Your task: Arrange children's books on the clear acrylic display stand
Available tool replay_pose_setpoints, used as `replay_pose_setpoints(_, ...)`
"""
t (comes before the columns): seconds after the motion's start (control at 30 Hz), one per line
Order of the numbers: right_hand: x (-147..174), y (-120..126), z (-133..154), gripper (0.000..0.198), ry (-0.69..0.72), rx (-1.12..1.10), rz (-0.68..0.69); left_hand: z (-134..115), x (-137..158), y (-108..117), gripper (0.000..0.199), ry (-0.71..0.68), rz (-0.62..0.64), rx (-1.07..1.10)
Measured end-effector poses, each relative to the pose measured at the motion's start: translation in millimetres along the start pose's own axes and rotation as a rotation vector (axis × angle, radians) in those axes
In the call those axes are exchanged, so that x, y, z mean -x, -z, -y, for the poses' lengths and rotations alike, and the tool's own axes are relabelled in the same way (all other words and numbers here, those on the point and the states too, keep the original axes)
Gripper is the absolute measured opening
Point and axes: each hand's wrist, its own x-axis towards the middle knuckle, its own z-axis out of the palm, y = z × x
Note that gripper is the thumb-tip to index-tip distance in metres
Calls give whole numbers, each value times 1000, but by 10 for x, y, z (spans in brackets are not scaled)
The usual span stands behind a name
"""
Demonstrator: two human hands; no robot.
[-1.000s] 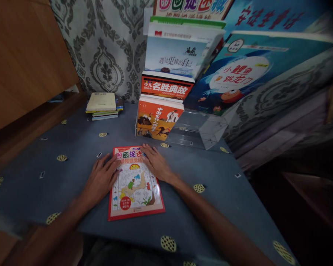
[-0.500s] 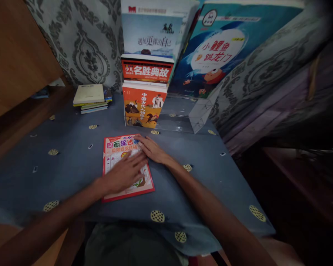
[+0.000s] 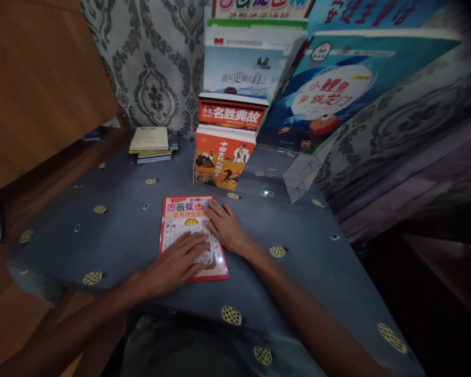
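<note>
A thin picture book (image 3: 191, 222) with a red border and colourful Chinese lettering lies on the table in front of me. My left hand (image 3: 180, 260) rests across its lower middle, fingers stretched out. Along the right edge of the cover lies my right hand (image 3: 228, 226), its fingers spread and the fingertips over the end of the title. Both hands cover parts of the cover. Neither one grips the book.
Behind the book stands a clear acrylic rack (image 3: 304, 175) with several upright books, among them an orange one (image 3: 223, 159) and a blue one (image 3: 322, 94). A small stack of books (image 3: 151, 140) sits at the back left. The tablecloth (image 3: 118, 235) has a pineapple pattern.
The view has shifted up and left, so more of the rack's rear books show. My left hand has slid lower on the cover; my right hand has spread further onto the book's right edge.
</note>
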Motion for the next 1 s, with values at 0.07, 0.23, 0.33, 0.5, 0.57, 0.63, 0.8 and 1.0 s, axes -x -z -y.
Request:
replay_pose_setpoints(0.07, 52, -39, 65, 51, -28, 32, -5, 170, 48, -23, 44, 98, -71, -52)
replay_pose_setpoints(0.23, 264, -262, 221, 50, -89, 144, -91, 426, 60, 16, 52, 418, -159, -189)
replay_pose_setpoints(0.33, 309, -435, 242, 49, -4, 210, -181, 439, 15, 83, 55, 540, -130, -221)
replay_pose_setpoints(0.5, 14, -573, 314, 50, 206, 235, -164, 414, -9, 107, 59, 552, -119, -220)
replay_pose_setpoints(0.57, -156, -553, 352, 51, 227, 235, -130, 412, 5, 94, 56, 544, -130, -219)
replay_pose_setpoints(0.63, -287, -513, 346, 52, 216, 234, -113, 411, 15, 83, 56, 552, -130, -213)
replay_pose_setpoints(0.8, -282, -501, 97, 58, 75, 233, -190, 388, 15, 97, 63, 627, -138, -172)
replay_pose_setpoints(1.0, -40, -680, -149, 60, -3, 137, -357, 415, -21, 152, 61, 521, -336, 246)
